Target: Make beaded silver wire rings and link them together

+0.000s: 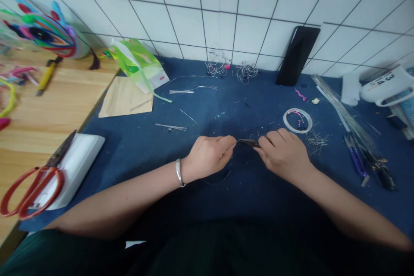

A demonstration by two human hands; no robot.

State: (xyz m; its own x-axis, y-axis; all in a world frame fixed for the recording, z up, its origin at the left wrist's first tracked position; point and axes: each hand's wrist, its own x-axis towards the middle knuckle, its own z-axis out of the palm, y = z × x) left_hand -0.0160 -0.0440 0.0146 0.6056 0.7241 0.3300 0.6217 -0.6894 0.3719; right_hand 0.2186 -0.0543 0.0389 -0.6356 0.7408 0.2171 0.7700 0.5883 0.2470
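Working above blue cloth (pixel 139 146), with right hand (pixel 284 153) clasping the back of dark, likely rigid pliers (pixel 249 142), and with left hand (pixel 210 155) pinching, just beside their tips, fine wire (pixel 237 140), probably light, springy and easily kinked, best held close to the bite.
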